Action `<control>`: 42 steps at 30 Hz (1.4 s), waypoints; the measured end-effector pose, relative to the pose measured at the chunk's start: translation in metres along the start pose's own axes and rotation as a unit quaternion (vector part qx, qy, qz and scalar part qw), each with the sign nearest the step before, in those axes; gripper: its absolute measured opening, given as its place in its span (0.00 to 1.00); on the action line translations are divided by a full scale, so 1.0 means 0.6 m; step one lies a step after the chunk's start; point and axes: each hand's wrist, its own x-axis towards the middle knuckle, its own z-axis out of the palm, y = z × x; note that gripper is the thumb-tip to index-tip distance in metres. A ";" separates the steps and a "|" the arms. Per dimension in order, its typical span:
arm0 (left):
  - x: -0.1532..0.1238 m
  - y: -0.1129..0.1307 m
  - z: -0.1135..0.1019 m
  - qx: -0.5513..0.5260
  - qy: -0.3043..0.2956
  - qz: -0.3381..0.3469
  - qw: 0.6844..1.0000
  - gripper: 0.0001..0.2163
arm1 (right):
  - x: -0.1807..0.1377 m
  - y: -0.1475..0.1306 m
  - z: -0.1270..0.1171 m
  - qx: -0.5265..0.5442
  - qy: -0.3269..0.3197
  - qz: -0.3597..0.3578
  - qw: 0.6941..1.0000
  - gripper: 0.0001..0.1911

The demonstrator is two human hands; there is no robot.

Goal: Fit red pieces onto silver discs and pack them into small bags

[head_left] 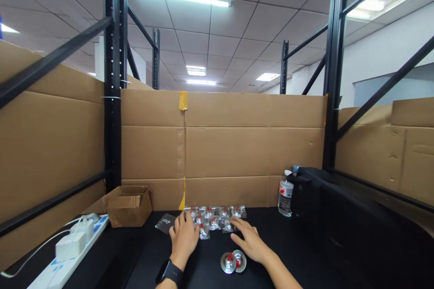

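Note:
Several small clear bags (214,223), each with a round silver metal piece with a red centre inside, lie in rows at the back of the black tabletop. My left hand (184,238), a dark watch on its wrist, is over the left end of these rows with its fingers apart. Beside it on the left is a flat clear plastic bag (165,223). At the right end, my right hand (251,240) has its fingers stretched out by the bagged pieces; whether the fingertips touch them I cannot tell. Two unbagged silver discs with red centres (228,263) lie overlapping just below that hand.
An open cardboard box (130,210) stands at the back left, near a white power strip (73,253) with plugs and cables. A water bottle (285,195) and a large black bag (352,226) are on the right. Cardboard panels (230,149) and black shelf posts (113,144) enclose the table.

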 end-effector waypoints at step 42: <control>-0.042 0.065 0.064 -0.392 -0.083 0.198 0.894 0.16 | 0.031 0.008 0.007 0.116 0.166 -0.014 0.979 0.09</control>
